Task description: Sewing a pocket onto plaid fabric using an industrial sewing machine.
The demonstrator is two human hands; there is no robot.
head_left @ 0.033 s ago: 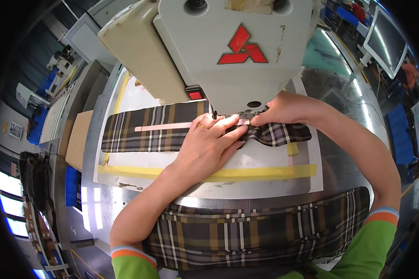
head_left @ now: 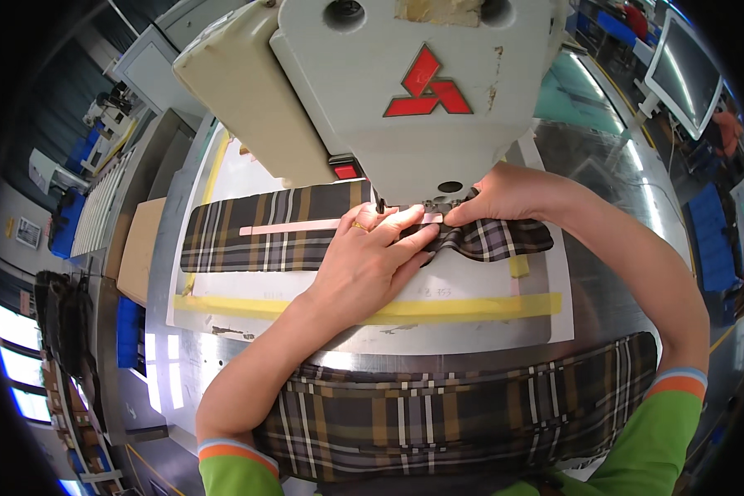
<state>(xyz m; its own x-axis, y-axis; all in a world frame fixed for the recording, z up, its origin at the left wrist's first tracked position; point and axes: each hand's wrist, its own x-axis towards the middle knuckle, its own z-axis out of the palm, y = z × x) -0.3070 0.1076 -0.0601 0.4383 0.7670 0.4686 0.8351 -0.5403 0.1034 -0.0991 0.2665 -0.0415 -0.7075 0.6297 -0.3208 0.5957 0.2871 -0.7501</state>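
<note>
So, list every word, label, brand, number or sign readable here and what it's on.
Sewing machine head: red three-part emblem, no lettering; brand not named.
White sheet: faint handwritten characters, too small and blurred to quote.
Framed wall sign, far left: too small to read.
Plaid fabric, pink strip: no text seen.
Nothing else legible.

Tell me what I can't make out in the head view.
In the head view:
Pink strip: partly covered by the left hand.
Right hand: some fingers hidden behind the white machine head.
The machine head's top: cut off by the upper edge.
Faint marks on the white sheet: too small and blurred to read.
</note>
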